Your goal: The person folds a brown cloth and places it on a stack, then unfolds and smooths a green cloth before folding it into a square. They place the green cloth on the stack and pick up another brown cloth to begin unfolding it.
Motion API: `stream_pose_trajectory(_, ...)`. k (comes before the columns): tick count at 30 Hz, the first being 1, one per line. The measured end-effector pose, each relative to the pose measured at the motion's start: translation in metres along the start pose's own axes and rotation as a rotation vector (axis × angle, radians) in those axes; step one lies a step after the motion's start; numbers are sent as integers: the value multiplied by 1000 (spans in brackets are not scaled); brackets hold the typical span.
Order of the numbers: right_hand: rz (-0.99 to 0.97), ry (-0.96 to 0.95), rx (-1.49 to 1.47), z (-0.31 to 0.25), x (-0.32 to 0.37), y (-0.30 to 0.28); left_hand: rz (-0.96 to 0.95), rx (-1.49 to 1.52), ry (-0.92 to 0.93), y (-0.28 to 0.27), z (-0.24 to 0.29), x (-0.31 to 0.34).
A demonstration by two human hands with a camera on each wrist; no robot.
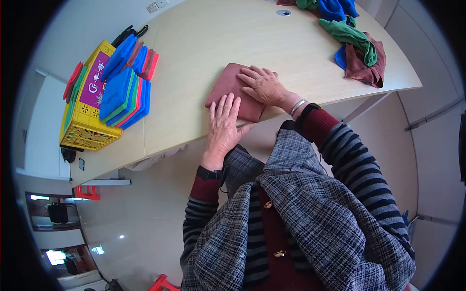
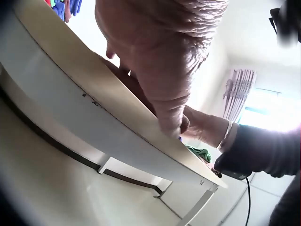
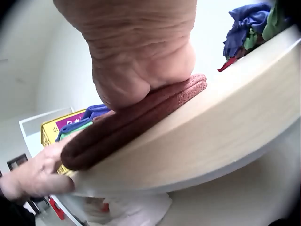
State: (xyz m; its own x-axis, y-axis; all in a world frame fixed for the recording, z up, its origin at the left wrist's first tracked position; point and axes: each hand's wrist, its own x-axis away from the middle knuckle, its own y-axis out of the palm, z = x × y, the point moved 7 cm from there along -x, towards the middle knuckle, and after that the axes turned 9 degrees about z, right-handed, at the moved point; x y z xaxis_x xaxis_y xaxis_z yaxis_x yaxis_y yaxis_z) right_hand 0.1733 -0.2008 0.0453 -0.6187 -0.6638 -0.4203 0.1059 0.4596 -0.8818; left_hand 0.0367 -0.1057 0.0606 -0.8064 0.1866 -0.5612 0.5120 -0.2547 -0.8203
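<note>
A folded reddish-brown towel (image 1: 228, 82) lies flat near the front edge of the table, and its stacked layers show from the side in the right wrist view (image 3: 136, 120). My left hand (image 1: 224, 123) rests on its near left part, fingers straight and spread, thumb out toward the table edge. Across the towel's right side lies my right hand (image 1: 266, 88), palm down with the fingers extended. In the left wrist view the left hand (image 2: 150, 56) hides most of the towel.
At the left stands a yellow crate (image 1: 92, 121) with folded towels (image 1: 116, 97) in blue, green and red stacked against it. Crumpled green, blue and brown towels (image 1: 364, 53) lie at the right end of the table (image 1: 194, 43). A cable grommet (image 1: 283, 13) sits at the far side.
</note>
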Motion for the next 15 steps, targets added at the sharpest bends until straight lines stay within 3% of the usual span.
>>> stream_pose_trajectory(7, -34, -16, -120, 20, 19, -3, 2, 38, 92, 16, 12, -4)
stream_pose_trajectory(11, -33, -44, -175, 12, 59, -26, 153, -139, 278, 16, 28, 14)
stream_pose_trajectory(15, -101, -94, -177, 0, 85, -73, 148, 79, 225, -31, 44, 8)
